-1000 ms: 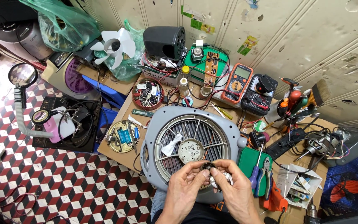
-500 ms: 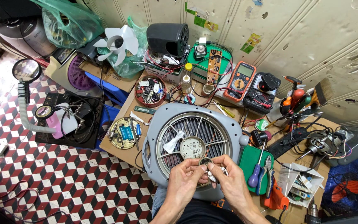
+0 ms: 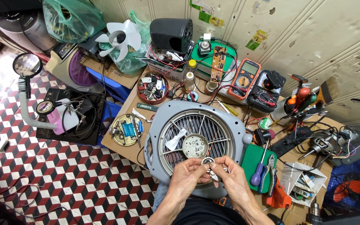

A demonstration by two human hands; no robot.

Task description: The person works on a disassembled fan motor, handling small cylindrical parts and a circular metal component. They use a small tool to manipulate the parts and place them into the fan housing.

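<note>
looking down from the person's head, both bare hands meet over the near rim of a grey round fan housing (image 3: 157, 137) lying flat on a crowded workbench (image 3: 123, 146). the left hand (image 3: 187, 180) and the right hand (image 3: 231, 183) come up from the bottom edge, fingertips pointing toward each other. between them sits a small metal part (image 3: 210, 168), dark and silvery, too small to identify. both hands have their fingertips closed together on it, the left pinching its left side and the right pinching its right side. the part lies directly between the two sets of fingertips, touching both, so neither hand is clearly nearer. its long axis seems to run slantwise, from upper left to lower right, though this is hard to tell. it hovers just on the near side of the pale round hub (image 3: 195, 151) at the centre of the housing grille. just beside the right hand, a purple-handled screwdriver (image 3: 258, 171) rests on a green tray (image 3: 251, 157). farther back lies an orange multimeter (image 3: 245, 78).
</note>
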